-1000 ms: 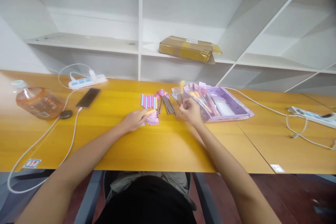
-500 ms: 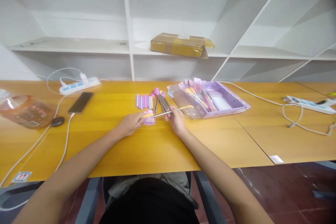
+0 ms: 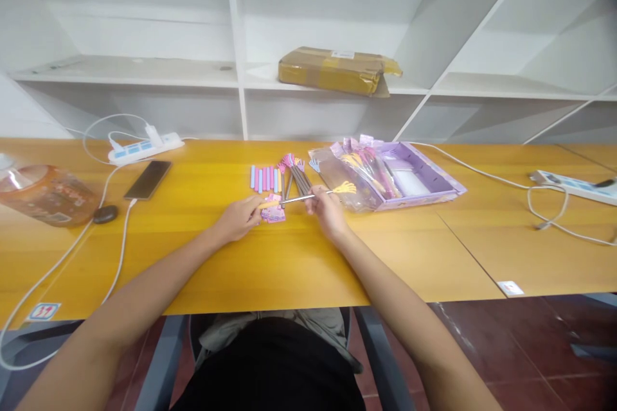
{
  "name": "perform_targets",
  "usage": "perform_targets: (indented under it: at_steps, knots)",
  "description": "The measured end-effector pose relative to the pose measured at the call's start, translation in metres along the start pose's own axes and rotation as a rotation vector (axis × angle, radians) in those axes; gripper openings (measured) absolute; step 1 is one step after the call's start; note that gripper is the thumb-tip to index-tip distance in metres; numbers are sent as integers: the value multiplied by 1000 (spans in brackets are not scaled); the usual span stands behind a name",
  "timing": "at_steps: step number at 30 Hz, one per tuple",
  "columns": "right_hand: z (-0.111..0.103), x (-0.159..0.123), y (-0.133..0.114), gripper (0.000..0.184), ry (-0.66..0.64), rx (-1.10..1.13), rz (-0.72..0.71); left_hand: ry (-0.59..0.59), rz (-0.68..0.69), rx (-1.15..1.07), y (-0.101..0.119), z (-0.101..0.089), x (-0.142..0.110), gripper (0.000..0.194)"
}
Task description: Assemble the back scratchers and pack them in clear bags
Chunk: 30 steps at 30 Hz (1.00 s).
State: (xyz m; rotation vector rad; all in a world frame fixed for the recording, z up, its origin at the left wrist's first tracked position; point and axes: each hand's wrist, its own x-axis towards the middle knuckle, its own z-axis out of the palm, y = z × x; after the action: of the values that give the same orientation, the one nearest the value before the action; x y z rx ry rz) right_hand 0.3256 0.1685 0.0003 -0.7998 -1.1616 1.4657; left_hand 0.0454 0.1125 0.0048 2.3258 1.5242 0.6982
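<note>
A yellow back scratcher [image 3: 295, 200] with a metal rod lies level between my two hands, its hand-shaped head pointing right. My left hand [image 3: 240, 217] is closed around its yellow handle. With my right hand [image 3: 326, 209] I pinch the rod close to the head. Just beyond, several back scratchers [image 3: 299, 178] with pink, yellow and blue heads lie in a bundle. Left of them is a row of loose pink, blue and yellow handles [image 3: 264, 179]. Small pink printed cards [image 3: 274, 213] rest on the table beside my left fingers.
To the right, a purple display box [image 3: 417, 200] holds plastic-wrapped back scratchers. A phone [image 3: 148, 180], a power strip [image 3: 144, 149], an orange jug [image 3: 48, 196] and cables lie left. Another power strip [image 3: 573, 186] is far right. A taped carton [image 3: 332, 72] sits on the shelf.
The back scratcher has turned about its rod, so its yellow head now shows its spread fingers. Its handle shows more beyond my left fingers. The view has shifted slightly.
</note>
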Motion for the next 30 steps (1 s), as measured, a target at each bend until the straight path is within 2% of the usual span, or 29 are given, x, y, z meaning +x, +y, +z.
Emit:
perform_targets:
  at_steps: [7,13,18,23,30]
  knots:
    - [2,-1,-1,41,-51,-9,-5,-2,-5,-12,0,1,-1,23]
    - [9,-7,-6,40,-117,-2,-14,35,4,-10,6,-5,-3,34]
    - [7,-6,-4,43,-174,-4,-24,65,53,71,7,-5,-7,26]
    - [2,-4,-1,44,-222,-7,-35,105,125,63,7,-3,-9,28]
    - [1,-3,2,42,-265,3,-40,128,137,59,5,-3,-11,24]
